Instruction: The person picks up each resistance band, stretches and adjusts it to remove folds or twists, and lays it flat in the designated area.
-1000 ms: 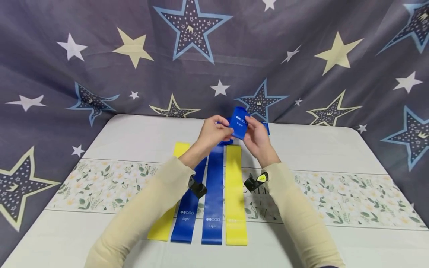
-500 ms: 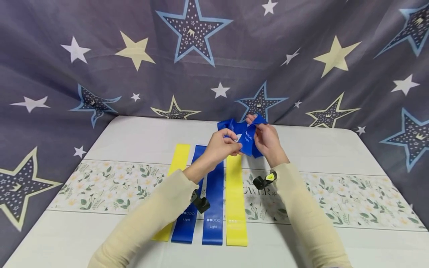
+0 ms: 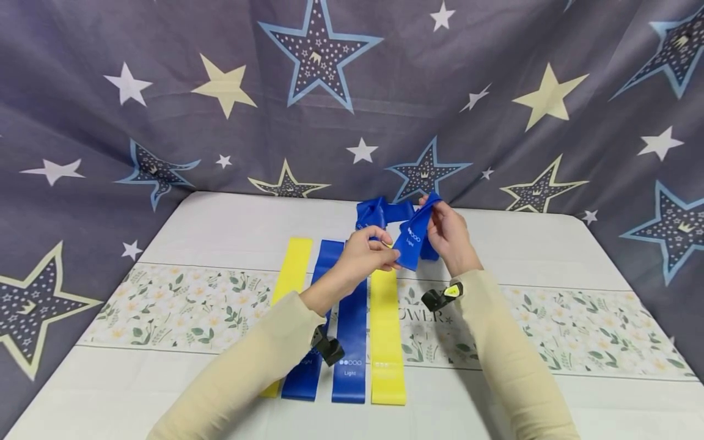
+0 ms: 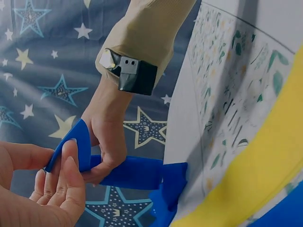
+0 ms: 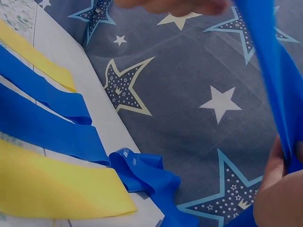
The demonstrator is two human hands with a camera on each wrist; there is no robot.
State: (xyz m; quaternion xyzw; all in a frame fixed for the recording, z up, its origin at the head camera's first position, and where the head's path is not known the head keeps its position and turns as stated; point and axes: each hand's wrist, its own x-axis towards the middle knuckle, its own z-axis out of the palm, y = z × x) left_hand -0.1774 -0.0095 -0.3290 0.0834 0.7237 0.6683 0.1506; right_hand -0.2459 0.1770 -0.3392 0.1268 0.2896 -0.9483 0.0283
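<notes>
Between my two hands a blue resistance band [image 3: 411, 244] marked "Light" is held above the back of the table, folded and slanting. My left hand [image 3: 365, 255] pinches its lower left end with thumb and fingers, as the left wrist view also shows on the band [image 4: 84, 147]. Higher up, my right hand [image 3: 452, 238] grips the band's upper part, and a loop hangs behind that hand. A crumpled blue band [image 3: 373, 214] lies on the table just beyond my left hand; in the right wrist view this crumpled band [image 5: 142, 172] looks twisted.
Flat on the table lie a left yellow band [image 3: 293, 266], a left blue band [image 3: 299, 385], a right blue band [image 3: 349, 336] and a right yellow band [image 3: 387, 342], side by side. My left forearm covers part of the left pair. A star-patterned curtain [image 3: 352, 122] stands behind the table [image 3: 522, 238].
The blue band was first held compact and upright; now it is spread out and hangs longer. Both hands have moved right and lower, away from the crumpled blue band, which is now more visible.
</notes>
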